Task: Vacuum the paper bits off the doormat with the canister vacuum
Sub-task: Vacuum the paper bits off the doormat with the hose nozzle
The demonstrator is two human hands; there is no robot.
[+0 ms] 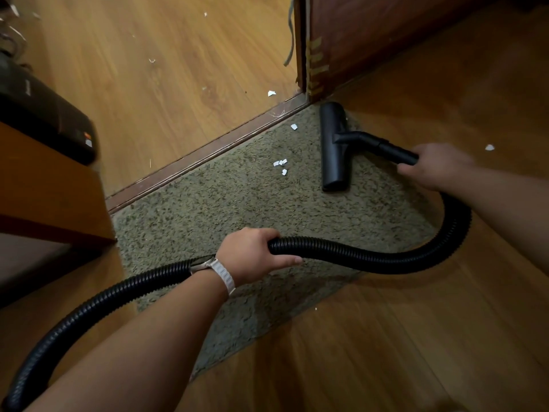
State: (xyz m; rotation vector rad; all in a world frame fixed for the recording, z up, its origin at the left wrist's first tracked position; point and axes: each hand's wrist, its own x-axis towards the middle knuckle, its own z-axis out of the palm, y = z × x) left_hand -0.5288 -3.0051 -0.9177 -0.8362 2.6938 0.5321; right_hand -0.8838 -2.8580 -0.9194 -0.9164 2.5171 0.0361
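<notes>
left hand [252, 254] grips the hose [371, 258], right hand [436, 165] grips the wand [395, 153], nozzle [335, 162] flat on the doormat [208, 221] beside the paper bits [280, 165]; caution: a dragging hose loop may scatter them off-mat.

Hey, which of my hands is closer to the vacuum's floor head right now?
Right. The right hand grips the wand just behind the floor head; the left hand holds the hose farther back, over the doormat's near part.
</notes>
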